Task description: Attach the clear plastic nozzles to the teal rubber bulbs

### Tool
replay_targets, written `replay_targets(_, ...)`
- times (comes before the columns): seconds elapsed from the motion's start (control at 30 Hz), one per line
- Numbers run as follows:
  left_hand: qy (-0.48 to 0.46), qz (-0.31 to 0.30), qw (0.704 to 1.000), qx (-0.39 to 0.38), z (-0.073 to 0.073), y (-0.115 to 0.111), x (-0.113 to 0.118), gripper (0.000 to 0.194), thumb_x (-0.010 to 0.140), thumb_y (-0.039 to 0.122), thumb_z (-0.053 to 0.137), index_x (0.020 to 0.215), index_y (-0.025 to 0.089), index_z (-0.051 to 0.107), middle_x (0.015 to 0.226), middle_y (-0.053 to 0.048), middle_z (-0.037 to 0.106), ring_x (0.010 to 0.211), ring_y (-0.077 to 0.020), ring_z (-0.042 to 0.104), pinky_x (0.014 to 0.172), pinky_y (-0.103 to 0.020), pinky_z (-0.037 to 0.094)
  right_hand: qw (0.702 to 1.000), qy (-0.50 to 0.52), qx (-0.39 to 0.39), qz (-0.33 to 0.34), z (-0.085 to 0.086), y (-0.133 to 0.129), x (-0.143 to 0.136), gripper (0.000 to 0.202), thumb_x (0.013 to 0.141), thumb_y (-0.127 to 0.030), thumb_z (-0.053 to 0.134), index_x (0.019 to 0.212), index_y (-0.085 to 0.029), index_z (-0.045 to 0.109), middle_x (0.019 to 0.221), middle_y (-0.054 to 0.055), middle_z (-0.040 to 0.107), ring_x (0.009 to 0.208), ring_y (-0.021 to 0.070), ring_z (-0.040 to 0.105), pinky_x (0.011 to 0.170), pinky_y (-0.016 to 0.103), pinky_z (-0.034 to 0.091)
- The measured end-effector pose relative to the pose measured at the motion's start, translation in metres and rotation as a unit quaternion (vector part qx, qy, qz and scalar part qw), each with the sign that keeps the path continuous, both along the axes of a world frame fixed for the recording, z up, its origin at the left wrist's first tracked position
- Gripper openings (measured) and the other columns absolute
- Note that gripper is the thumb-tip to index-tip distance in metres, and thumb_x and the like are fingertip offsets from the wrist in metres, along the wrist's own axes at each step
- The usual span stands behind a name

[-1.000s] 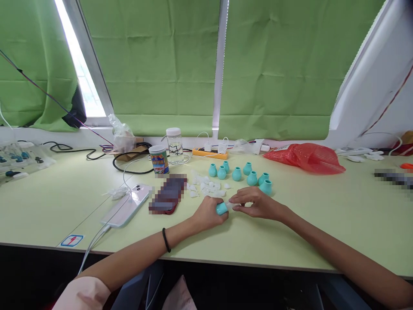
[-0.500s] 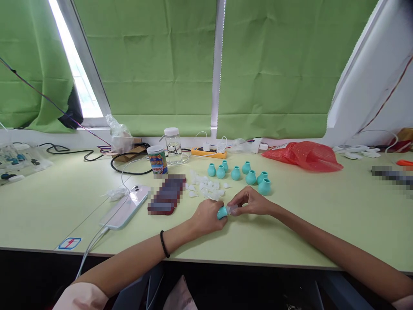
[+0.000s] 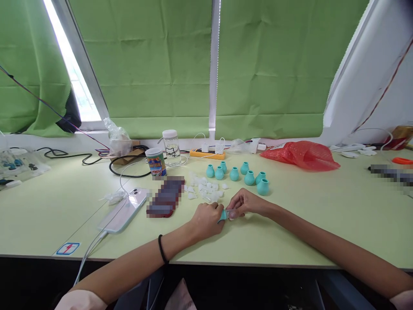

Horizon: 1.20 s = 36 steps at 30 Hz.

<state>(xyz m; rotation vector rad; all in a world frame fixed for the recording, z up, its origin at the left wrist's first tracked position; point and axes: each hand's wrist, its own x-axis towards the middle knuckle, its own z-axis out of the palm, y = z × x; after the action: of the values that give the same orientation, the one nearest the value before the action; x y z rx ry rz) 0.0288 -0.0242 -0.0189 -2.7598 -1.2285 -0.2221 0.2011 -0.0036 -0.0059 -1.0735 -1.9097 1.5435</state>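
My left hand is wrapped round a small teal pot, its neck toward the right. At that neck, my right hand pinches a clear plastic piece that touches the pot's opening. Just beyond my hands lies a loose group of translucent white pieces. Several more teal pots stand upright behind my right hand. How far the clear piece sits inside the neck cannot be made out.
A dark red phone and a white phone with cables lie on the left. Behind them stand a printed can and a clear jar. An orange power strip and red plastic bag lie at the back.
The clear piece and the pot's neck are now lined up more closely between my hands. My left hand has turned slightly, and the whole view has shifted a little.
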Motion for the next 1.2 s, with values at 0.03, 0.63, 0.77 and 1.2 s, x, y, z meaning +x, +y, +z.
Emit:
replay_targets(0.03, 0.007, -0.004, 1.000, -0.001, 0.000, 0.000, 0.000, 0.021, 0.068, 0.023, 0.043, 0.082, 0.011, 0.053, 0.076, -0.012, 0.058, 0.065, -0.0249, 0.057, 0.054, -0.032, 0.042, 1.000, 0.000, -0.006, 0.001, 0.000, 0.000, 0.000, 0.022, 0.049, -0.024, 0.069, 0.067, -0.012, 0.067, 0.056, 0.002, 0.063, 0.044, 0.0060, 0.046, 0.041, 0.018, 0.035)
replay_targets(0.63, -0.178, -0.061, 0.981, -0.044, -0.001, -0.006, 0.000, 0.033, 0.075, 0.041, 0.040, 0.096, 0.018, 0.050, 0.075, -0.006, 0.061, 0.071, -0.0194, 0.057, 0.061, -0.026, 0.039, 0.883, -0.248, 0.365, -0.158, 0.008, 0.050, 0.009, 0.033, 0.066, -0.031, 0.056, 0.093, -0.013, 0.059, 0.082, 0.009, 0.062, 0.069, 0.0169, 0.055, 0.063, 0.028, 0.044)
replay_targets(0.77, -0.235, -0.056, 0.966, -0.092, 0.000, -0.003, -0.001, 0.027, 0.073, 0.036, 0.043, 0.087, 0.017, 0.055, 0.070, -0.003, 0.060, 0.066, -0.0159, 0.055, 0.061, -0.023, 0.038, 0.856, -0.301, 0.391, -0.155, -0.012, 0.060, -0.004, 0.024, 0.066, -0.023, 0.052, 0.086, -0.011, 0.059, 0.087, 0.012, 0.059, 0.084, 0.0234, 0.051, 0.073, 0.034, 0.038)
replay_targets(1.2, -0.329, -0.072, 0.917, -0.215, 0.004, 0.006, -0.001, 0.022, 0.067, 0.024, 0.050, 0.085, 0.015, 0.059, 0.072, 0.000, 0.059, 0.063, -0.0103, 0.048, 0.058, -0.018, 0.036, 0.988, -0.045, 0.141, -0.050, -0.001, 0.010, 0.043, 0.033, 0.052, -0.032, 0.068, 0.078, -0.012, 0.066, 0.069, 0.006, 0.064, 0.059, 0.0137, 0.055, 0.053, 0.025, 0.044)
